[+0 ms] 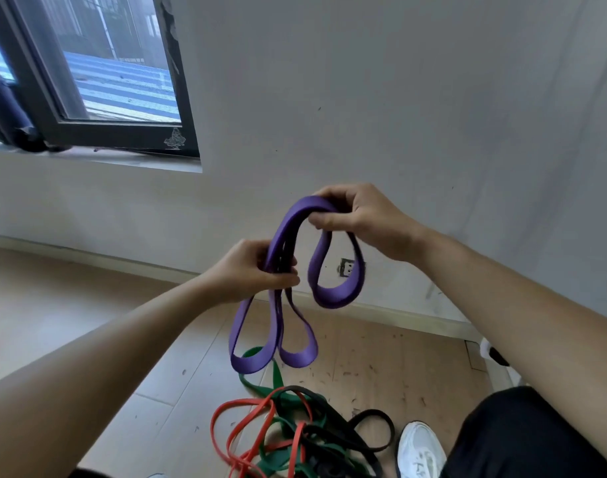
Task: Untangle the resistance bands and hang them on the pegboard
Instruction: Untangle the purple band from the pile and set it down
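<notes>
On the wood floor (381,367) a band tangle (295,432) runs off-frame; both hands' grips, left hand (250,270) and right hand (364,219), clamp the purple band (285,232).

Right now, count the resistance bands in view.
4: purple band held in both hands; red band, green band and black band tangled on the floor. More may be hidden.
</notes>
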